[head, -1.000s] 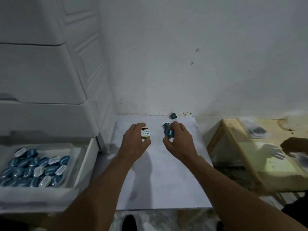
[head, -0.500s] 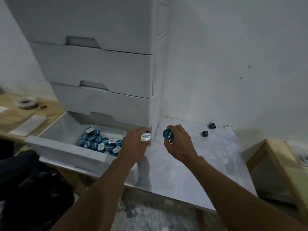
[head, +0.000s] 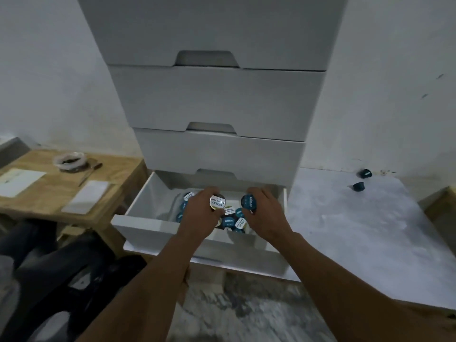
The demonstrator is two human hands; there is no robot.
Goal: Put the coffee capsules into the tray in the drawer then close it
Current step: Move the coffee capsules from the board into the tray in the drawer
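White table (head: 345, 230): two loose capsules (head: 359, 186); wooden bench (head: 44, 203) left of open drawer (head: 148, 235).

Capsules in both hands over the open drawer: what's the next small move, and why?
Probably lower both hands slightly and let go: the left hand holds a white-lidded capsule and the right hand a blue capsule, both above the pile in the drawer.

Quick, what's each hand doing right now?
Left hand: holding a white-lidded capsule over the open drawer.
Right hand: holding a blue-lidded capsule over the same drawer.
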